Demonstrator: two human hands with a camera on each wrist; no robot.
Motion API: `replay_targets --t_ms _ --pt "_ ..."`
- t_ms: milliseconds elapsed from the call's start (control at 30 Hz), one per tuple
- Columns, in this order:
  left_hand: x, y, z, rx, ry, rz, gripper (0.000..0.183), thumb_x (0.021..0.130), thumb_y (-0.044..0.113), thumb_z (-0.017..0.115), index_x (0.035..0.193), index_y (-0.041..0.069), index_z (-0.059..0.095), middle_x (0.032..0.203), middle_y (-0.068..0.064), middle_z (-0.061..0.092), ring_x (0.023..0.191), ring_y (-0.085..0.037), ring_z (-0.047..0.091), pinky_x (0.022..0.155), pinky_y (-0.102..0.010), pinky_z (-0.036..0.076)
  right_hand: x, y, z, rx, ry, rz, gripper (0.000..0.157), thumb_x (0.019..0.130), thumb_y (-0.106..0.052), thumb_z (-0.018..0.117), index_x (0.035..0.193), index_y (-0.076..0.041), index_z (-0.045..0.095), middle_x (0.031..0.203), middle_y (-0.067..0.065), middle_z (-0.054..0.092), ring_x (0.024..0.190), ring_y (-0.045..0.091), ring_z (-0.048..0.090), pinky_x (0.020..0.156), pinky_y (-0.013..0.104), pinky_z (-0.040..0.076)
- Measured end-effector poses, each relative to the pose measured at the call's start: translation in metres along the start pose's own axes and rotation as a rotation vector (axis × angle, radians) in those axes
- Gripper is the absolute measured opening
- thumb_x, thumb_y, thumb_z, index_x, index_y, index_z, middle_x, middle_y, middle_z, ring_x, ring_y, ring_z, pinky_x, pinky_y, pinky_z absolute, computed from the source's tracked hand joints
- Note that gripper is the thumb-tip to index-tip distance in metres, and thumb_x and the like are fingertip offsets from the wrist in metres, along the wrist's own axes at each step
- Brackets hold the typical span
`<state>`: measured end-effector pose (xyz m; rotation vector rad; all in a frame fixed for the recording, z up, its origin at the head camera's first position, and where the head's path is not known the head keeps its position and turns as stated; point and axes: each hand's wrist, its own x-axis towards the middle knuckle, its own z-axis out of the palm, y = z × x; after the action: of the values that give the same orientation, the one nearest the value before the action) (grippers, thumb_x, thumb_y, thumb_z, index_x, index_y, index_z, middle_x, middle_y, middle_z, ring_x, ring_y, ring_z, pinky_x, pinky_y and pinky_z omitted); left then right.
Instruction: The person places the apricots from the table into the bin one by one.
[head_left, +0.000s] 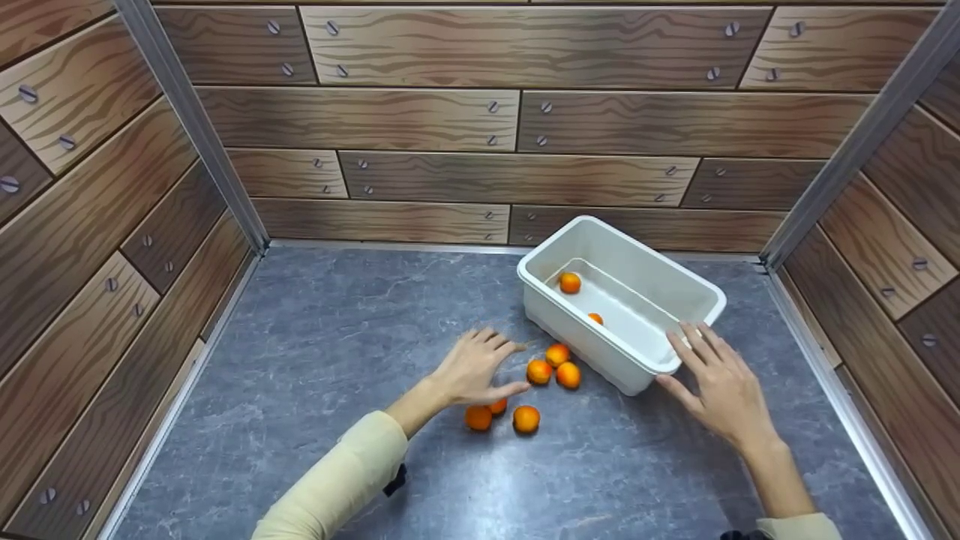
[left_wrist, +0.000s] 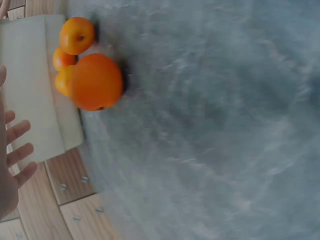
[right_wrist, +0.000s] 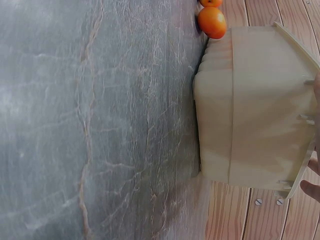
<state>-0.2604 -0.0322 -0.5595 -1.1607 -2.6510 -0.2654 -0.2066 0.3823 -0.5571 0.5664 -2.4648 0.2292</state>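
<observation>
In the head view my left hand [head_left: 474,369] is spread over the floor, palm down and holding nothing. Its thumb partly covers an orange fruit [head_left: 499,406], with another orange fruit [head_left: 478,418] beside that one. My right hand [head_left: 721,391] is at the near right end of a white plastic bin [head_left: 581,326], fingers extended over the rim and thumb by the corner. Whether it touches the rim I cannot tell. Inside the bin lie two orange fruits [head_left: 570,283]. Three more [head_left: 557,355] cluster against its near side, and a lone one [head_left: 526,419] sits closer to me.
A grey marbled floor [head_left: 315,337] lies under everything. Wood-patterned walls [head_left: 420,120] enclose it at the back and both sides, with metal strips [head_left: 817,127] along the corners. The bin stands slanted near the back wall, right of centre.
</observation>
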Motion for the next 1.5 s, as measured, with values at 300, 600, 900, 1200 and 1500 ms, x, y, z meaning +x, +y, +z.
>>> replay_targets --t_ms 300,600,900,1200,1500 --pt "-0.023 -0.003 0.017 0.020 -0.047 -0.002 0.061 0.098 0.065 0.058 0.139 0.020 0.064 0.129 -0.002 0.071 0.116 -0.023 0.064 0.099 -0.045 0.055 0.000 -0.001 0.000 -0.005 -0.021 0.013 0.076 0.098 -0.067 0.055 0.150 -0.011 0.058 0.155 0.018 0.057 0.144 0.042 0.050 0.111 0.064 0.043" --pt "-0.038 -0.005 0.031 0.053 -0.067 -0.007 0.061 0.099 0.068 0.053 0.138 0.022 0.065 0.129 0.001 0.071 0.118 -0.021 0.064 0.099 -0.042 0.054 0.000 0.000 -0.001 -0.003 -0.029 0.023 0.075 0.097 -0.064 0.060 0.151 -0.012 0.057 0.155 0.018 0.057 0.144 0.043 0.050 0.111 0.065 0.044" --pt "-0.048 -0.005 0.039 0.017 -0.055 -0.010 0.053 0.098 0.062 0.059 0.133 0.022 0.067 0.126 0.000 0.073 0.119 -0.022 0.066 0.102 -0.044 0.055 0.001 0.000 0.000 -0.003 0.007 -0.003 0.085 0.101 -0.076 0.037 0.148 -0.009 0.060 0.151 0.020 0.060 0.141 0.045 0.052 0.109 0.064 0.045" --pt "-0.053 -0.005 0.043 0.052 -0.040 -0.001 0.050 0.099 0.060 0.057 0.129 0.022 0.068 0.123 -0.001 0.073 0.114 -0.021 0.067 0.099 -0.041 0.057 0.001 0.000 0.000 -0.003 -0.009 0.012 0.079 0.099 -0.071 0.048 0.148 -0.010 0.060 0.153 0.018 0.059 0.143 0.043 0.051 0.109 0.064 0.044" --pt "-0.053 -0.004 0.046 0.071 -0.024 0.007 0.045 0.099 0.055 0.060 0.127 0.022 0.069 0.118 0.000 0.074 0.108 -0.020 0.067 0.093 -0.038 0.057 0.001 0.000 0.001 0.002 -0.007 0.013 0.078 0.100 -0.070 0.049 0.149 -0.010 0.059 0.154 0.018 0.058 0.144 0.043 0.050 0.110 0.065 0.045"
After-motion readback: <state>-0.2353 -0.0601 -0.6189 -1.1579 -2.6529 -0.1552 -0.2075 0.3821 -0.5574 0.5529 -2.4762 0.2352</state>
